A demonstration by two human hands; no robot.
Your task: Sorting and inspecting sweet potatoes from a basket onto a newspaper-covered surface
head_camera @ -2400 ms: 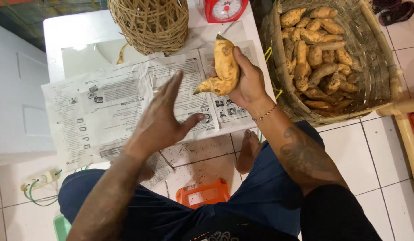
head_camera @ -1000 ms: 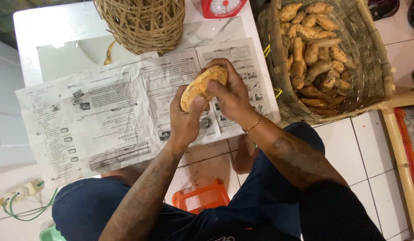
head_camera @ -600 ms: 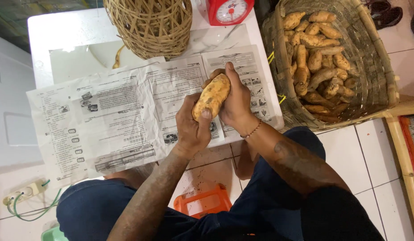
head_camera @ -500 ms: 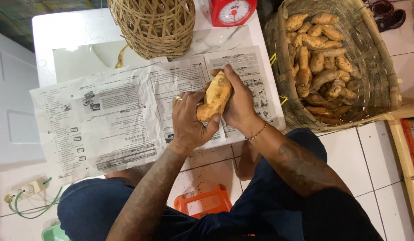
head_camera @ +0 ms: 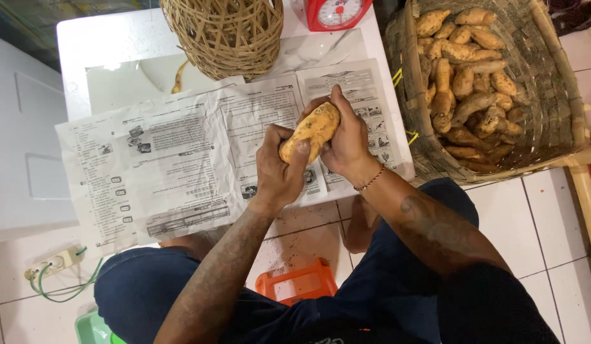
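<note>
Both hands hold one yellow-orange sweet potato (head_camera: 311,130) above the newspaper sheets (head_camera: 174,153) spread on a low white table (head_camera: 98,44). My left hand (head_camera: 277,172) grips its lower end, thumb pressed on the skin. My right hand (head_camera: 346,143) wraps the upper end from the right; a thin bracelet sits on that wrist. The potato is tilted, its top pointing up and right.
A large woven basket (head_camera: 404,95) at the right holds several sweet potatoes (head_camera: 467,70). A round wicker basket (head_camera: 225,35) and a red kitchen scale (head_camera: 337,13) stand at the table's back. An orange stool (head_camera: 295,286), a green object (head_camera: 95,328) and a power strip (head_camera: 50,264) lie on the tiled floor.
At first only my right hand held the potato while the left lay flat on the newspaper. The left hand has since come up and closed on the potato's lower end.
</note>
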